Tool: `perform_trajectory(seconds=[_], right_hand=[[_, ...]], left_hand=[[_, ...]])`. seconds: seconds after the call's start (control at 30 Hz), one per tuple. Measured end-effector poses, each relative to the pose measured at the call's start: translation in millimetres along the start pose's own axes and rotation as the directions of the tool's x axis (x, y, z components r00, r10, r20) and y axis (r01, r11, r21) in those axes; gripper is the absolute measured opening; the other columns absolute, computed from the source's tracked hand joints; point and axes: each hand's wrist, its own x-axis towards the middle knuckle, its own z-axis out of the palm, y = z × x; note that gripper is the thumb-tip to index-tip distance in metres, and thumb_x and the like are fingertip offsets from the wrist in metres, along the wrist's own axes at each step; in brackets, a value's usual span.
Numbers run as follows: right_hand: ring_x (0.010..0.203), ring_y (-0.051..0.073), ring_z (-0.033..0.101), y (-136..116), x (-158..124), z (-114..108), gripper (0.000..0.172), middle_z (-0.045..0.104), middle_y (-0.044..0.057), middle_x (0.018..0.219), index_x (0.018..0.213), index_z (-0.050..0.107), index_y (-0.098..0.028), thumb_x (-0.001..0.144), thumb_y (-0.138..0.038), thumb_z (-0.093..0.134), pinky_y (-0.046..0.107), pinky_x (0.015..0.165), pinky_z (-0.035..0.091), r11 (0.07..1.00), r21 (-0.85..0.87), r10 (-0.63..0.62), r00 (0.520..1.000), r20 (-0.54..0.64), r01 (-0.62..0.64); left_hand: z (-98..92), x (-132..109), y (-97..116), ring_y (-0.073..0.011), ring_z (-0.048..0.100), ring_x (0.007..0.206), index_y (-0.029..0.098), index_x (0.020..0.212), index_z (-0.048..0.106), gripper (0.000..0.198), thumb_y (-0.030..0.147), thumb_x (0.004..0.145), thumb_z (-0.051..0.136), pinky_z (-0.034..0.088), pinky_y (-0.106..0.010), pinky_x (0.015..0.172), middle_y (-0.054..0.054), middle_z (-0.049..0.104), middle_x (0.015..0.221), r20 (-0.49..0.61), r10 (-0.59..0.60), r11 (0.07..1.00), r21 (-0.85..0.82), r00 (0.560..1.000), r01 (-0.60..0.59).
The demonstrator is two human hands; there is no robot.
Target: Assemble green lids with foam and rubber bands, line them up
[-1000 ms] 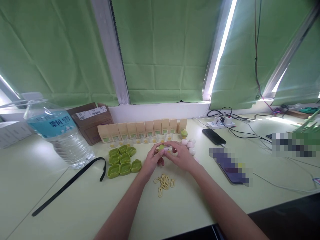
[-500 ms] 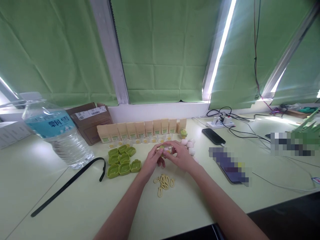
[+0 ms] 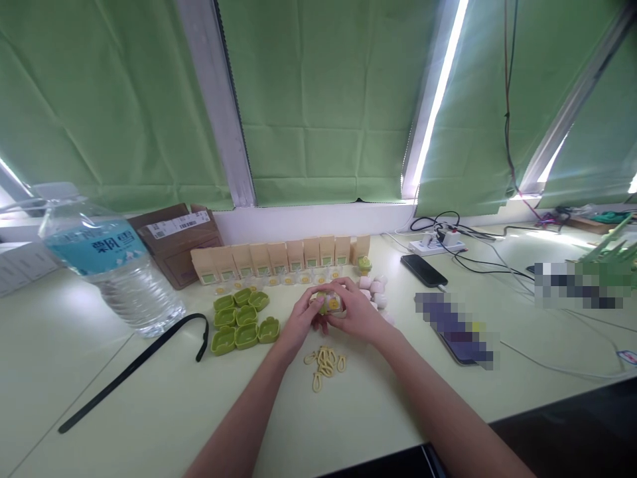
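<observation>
The left hand [image 3: 300, 321] and right hand [image 3: 360, 313] curl their fingers snugly around a small clear-and-green container [image 3: 332, 304] over the smooth table [image 3: 348, 418], between hollow green cups [image 3: 246, 315] and rounded pale lumps [image 3: 380, 301].

Between my left hand [image 3: 300, 317] and right hand [image 3: 357, 313], the small container [image 3: 334, 305] looks like clear, shiny plastic. Left of my grip, green cups [image 3: 246, 317] in smooth plastic; farther left, a glossy, ribbed plastic water bottle [image 3: 139, 292]. Beyond, matt brown-paper bags [image 3: 295, 253]; nearer me, smooth yellow loops [image 3: 326, 364].
</observation>
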Motion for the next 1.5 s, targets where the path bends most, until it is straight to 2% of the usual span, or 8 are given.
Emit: perform_trajectory(seconds=[0.13, 0.33, 0.43, 0.63, 0.8, 0.97, 1.17, 1.5], right_hand=[[0.114, 0.023, 0.056, 3, 0, 2, 0.054, 0.046, 0.005, 0.126, 0.126, 0.058, -0.033, 0.076, -0.016, 0.071, 0.04, 0.097, 0.048, 1.0, -0.013, 0.0, 1.0, -0.009, 0.0], [0.101, 0.021, 0.059, 3, 1, 2, 0.048, 0.048, 0.005, 0.125, 0.122, 0.058, -0.032, 0.076, -0.022, 0.07, 0.04, 0.092, 0.05, 0.997, -0.069, 0.032, 0.998, -0.05, -0.035], [0.104, 0.022, 0.058, 3, 2, 2, 0.045, 0.05, 0.006, 0.121, 0.121, 0.057, -0.03, 0.078, -0.027, 0.07, 0.041, 0.094, 0.049, 0.996, -0.076, 0.039, 0.997, -0.073, -0.045], [0.102, 0.023, 0.059, 4, 2, 4, 0.042, 0.053, 0.009, 0.122, 0.119, 0.052, -0.025, 0.081, -0.031, 0.068, 0.039, 0.086, 0.051, 0.997, -0.049, 0.053, 0.995, -0.089, -0.058], [0.077, 0.015, 0.06, 3, 2, 5, 0.048, 0.054, 0.007, 0.125, 0.126, 0.049, -0.029, 0.083, -0.036, 0.068, 0.034, 0.072, 0.054, 0.998, -0.011, 0.066, 0.996, -0.064, -0.066], [0.076, 0.014, 0.06, 3, 2, 4, 0.052, 0.055, 0.007, 0.126, 0.129, 0.049, -0.03, 0.081, -0.035, 0.069, 0.035, 0.072, 0.054, 0.998, 0.008, 0.059, 0.997, -0.057, -0.059], [0.074, 0.014, 0.059, -2, 2, 1, 0.058, 0.06, 0.005, 0.115, 0.134, 0.045, -0.031, 0.081, -0.035, 0.069, 0.034, 0.072, 0.053, 0.998, 0.025, 0.065, 0.998, -0.001, -0.065], [0.076, 0.014, 0.061, -1, 2, 1, 0.061, 0.062, 0.004, 0.114, 0.135, 0.043, -0.031, 0.08, -0.03, 0.068, 0.034, 0.073, 0.052, 0.994, -0.029, 0.105, 0.994, -0.032, -0.106]], left_hand=[[1.8, 1, 1, -0.0134, 0.059, 0.048, 0.019, 0.124, 0.054, 0.054, 0.056, 0.085, 0.057, 0.04, -0.025, 0.051, 0.001, 0.061, 0.065, 0.006, -0.009, 1.0, 0.019, 1.0, 0.009], [5.2, 0, 4, -0.0176, 0.065, 0.053, 0.019, 0.125, 0.052, 0.054, 0.058, 0.087, 0.054, 0.039, -0.026, 0.054, 0.0, 0.064, 0.069, -0.009, -0.008, 0.998, 0.066, 1.0, 0.008], [7.7, -1, 5, -0.0188, 0.067, 0.056, 0.021, 0.128, 0.049, 0.056, 0.056, 0.085, 0.058, 0.04, -0.026, 0.056, 0.0, 0.066, 0.072, -0.008, -0.014, 0.998, 0.062, 1.0, 0.014], [10.3, -3, 5, -0.0136, 0.062, 0.067, 0.023, 0.127, 0.049, 0.056, 0.051, 0.081, 0.066, 0.042, -0.024, 0.06, -0.004, 0.066, 0.091, -0.065, 0.03, 0.998, 0.063, 0.997, -0.026], [8.5, 0, 3, -0.0121, 0.055, 0.063, 0.022, 0.127, 0.046, 0.059, 0.054, 0.081, 0.065, 0.039, -0.022, 0.054, 0.0, 0.06, 0.078, -0.173, 0.088, 0.995, 0.056, 0.981, -0.079], [10.2, 1, 7, -0.0117, 0.056, 0.059, 0.022, 0.125, 0.042, 0.063, 0.056, 0.079, 0.066, 0.037, -0.021, 0.052, 0.003, 0.06, 0.069, -0.251, 0.079, 0.997, 0.016, 0.965, -0.078], [7.0, 1, 6, -0.0111, 0.055, 0.056, 0.022, 0.117, 0.044, 0.053, 0.057, 0.082, 0.062, 0.04, -0.022, 0.053, 0.003, 0.06, 0.069, -0.339, 0.098, 0.995, 0.013, 0.936, -0.1], [6.5, 3, 3, -0.01, 0.055, 0.052, 0.02, 0.105, 0.053, 0.047, 0.059, 0.081, 0.061, 0.039, -0.022, 0.049, 0.003, 0.058, 0.068, -0.319, 0.114, 0.993, 0.013, 0.941, -0.116]])
